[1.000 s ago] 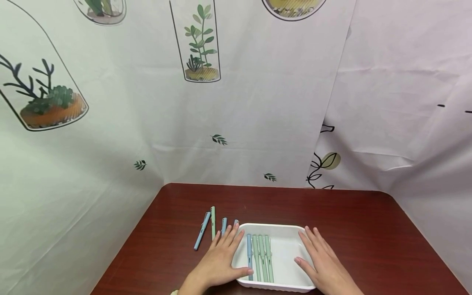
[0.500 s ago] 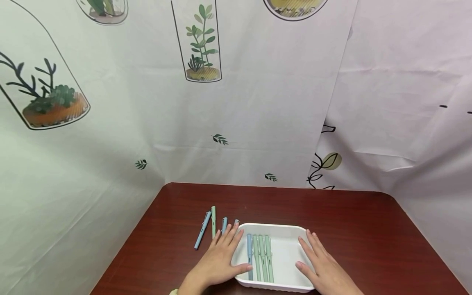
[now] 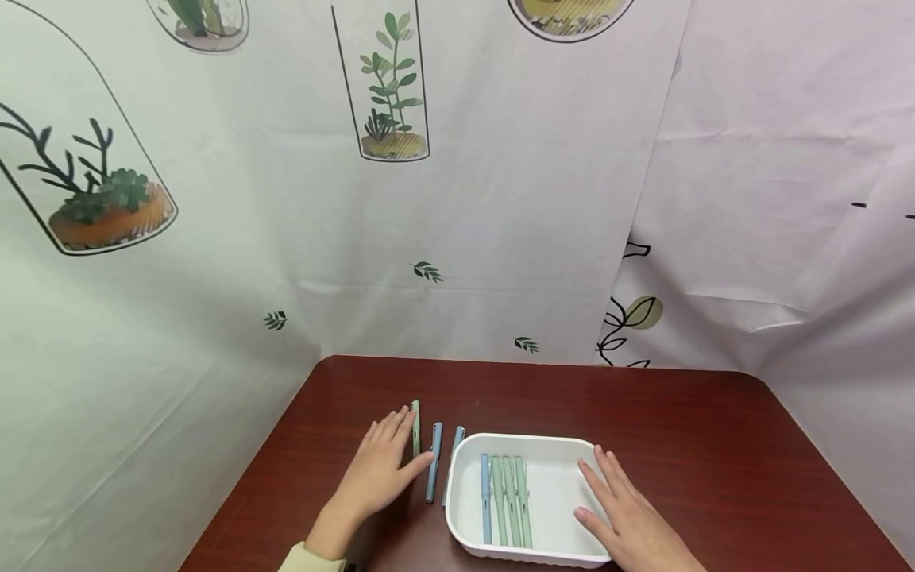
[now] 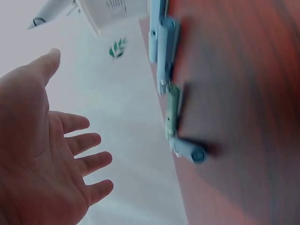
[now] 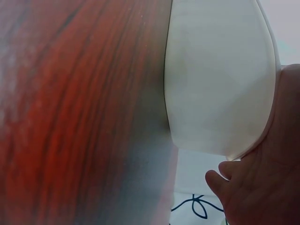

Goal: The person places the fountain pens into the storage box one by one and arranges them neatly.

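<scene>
My left hand [image 3: 375, 477] hovers above loose pens left of the tray, its fingers straight and nothing in its grasp. Beneath or beside it lie a green pen [image 3: 416, 429] and a blue pen [image 3: 434, 469]; a further blue pen [image 4: 190, 151] shows in the left wrist view, hidden by the hand from the head. Against the tray's left wall leans or lies another blue pen [image 3: 457, 438]. Inside the white tray [image 3: 565, 485] one blue pen [image 3: 485, 496] and several green pens [image 3: 511, 500] lie side by side. My right hand [image 3: 632, 516], fingers extended, rests at the tray's right rim.
The dark red wooden table [image 3: 686, 429] extends behind the tray and to its right. White cloth [image 3: 500, 222] printed with plants hangs behind the table and along its sides.
My left hand has left the tray's left rim and moved left over the loose pens, uncovering two blue pens beside the tray. The right hand stays at the right rim.
</scene>
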Available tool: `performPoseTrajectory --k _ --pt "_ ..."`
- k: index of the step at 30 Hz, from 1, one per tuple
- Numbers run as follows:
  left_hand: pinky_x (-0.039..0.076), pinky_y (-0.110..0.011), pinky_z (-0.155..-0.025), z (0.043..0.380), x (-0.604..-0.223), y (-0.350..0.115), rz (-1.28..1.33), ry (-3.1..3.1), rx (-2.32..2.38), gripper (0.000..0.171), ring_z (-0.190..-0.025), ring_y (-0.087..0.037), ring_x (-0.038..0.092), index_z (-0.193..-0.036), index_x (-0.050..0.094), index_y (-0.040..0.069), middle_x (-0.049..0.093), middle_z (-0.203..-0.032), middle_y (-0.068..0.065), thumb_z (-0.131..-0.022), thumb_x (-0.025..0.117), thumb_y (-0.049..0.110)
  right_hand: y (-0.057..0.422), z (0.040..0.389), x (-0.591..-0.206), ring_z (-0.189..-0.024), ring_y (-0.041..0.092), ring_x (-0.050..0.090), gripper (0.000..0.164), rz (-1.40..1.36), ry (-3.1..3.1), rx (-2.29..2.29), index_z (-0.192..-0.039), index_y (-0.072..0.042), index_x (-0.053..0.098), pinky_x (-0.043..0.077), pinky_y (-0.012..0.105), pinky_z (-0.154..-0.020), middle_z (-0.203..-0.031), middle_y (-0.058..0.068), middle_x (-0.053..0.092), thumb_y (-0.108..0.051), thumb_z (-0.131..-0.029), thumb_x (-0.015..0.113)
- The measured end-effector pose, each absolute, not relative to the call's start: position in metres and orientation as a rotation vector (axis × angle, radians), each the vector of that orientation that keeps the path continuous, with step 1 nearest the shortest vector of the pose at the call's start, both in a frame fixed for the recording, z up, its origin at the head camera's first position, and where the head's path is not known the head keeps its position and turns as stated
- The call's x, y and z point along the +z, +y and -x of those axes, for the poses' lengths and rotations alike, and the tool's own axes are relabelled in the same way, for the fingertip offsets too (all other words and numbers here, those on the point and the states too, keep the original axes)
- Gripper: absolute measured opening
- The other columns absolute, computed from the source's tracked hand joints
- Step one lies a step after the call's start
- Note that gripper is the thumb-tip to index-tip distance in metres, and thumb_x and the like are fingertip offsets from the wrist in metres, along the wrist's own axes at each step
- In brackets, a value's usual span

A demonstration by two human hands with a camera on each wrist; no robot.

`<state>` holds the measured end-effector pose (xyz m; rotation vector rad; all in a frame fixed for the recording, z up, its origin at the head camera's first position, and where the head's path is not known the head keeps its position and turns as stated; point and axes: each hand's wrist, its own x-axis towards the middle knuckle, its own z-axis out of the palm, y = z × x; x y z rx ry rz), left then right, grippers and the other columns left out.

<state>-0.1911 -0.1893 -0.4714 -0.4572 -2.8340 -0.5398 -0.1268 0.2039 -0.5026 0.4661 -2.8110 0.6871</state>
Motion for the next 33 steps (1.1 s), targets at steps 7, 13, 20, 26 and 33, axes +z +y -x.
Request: performPoseTrajectory --k 7,13,20,26,33 --pt "0.028 -0.061 -0.117 0.208 -0.474 -0.206 0.344 -2.860 -0.545 0.072 -0.144 -0.042 0.038 -0.151 0.046 0.002 0.042 -0.156 -0.019 -0.098 0.063 0.047 0.206 0.127 -0.503 -0.155 0.020 0.017 0.067 -0.477 -2.790 0.664 -0.152 -0.016 0.049 0.043 0.058 -0.107 -0.163 0.015 0.033 -0.051 -0.096 0.063" --pt "0.034 -0.062 -0.112 0.218 -0.482 -0.210 0.258 -2.904 -0.568 0.069 -0.143 -0.042 0.039 -0.151 0.044 0.000 0.043 -0.155 -0.022 -0.097 0.067 0.038 0.206 0.128 -0.500 -0.148 0.038 0.032 0.068 -0.471 -2.813 0.660 -0.152 -0.016 0.049 0.043 0.058 -0.107 -0.163 0.016 0.032 -0.051 -0.096 0.063" --pt "0.040 -0.063 -0.106 0.224 -0.489 -0.209 0.162 -2.976 -0.534 0.066 -0.138 -0.045 0.043 -0.148 0.046 -0.003 0.047 -0.149 -0.025 -0.096 0.069 0.030 0.206 0.127 -0.502 -0.153 0.026 0.025 0.067 -0.486 -2.791 0.648 -0.151 -0.016 0.050 0.043 0.056 -0.107 -0.163 0.015 0.034 -0.050 -0.096 0.064" --pt "0.046 -0.059 -0.101 0.229 -0.490 -0.209 0.109 -2.999 -0.462 0.064 -0.132 -0.044 0.047 -0.145 0.048 -0.005 0.052 -0.141 -0.026 -0.095 0.070 0.027 0.204 0.127 -0.503 -0.147 0.039 0.033 0.067 -0.483 -2.804 0.651 -0.151 -0.017 0.050 0.044 0.057 -0.106 -0.163 0.015 0.034 -0.050 -0.096 0.065" --pt "0.049 -0.057 -0.098 0.236 -0.496 -0.210 0.091 -3.008 -0.456 0.061 -0.128 -0.045 0.049 -0.141 0.051 -0.008 0.056 -0.135 -0.027 -0.094 0.072 0.025 0.204 0.127 -0.504 -0.156 0.014 0.012 0.066 -0.487 -2.779 0.641 -0.151 -0.018 0.050 0.044 0.056 -0.106 -0.162 0.015 0.034 -0.050 -0.096 0.065"
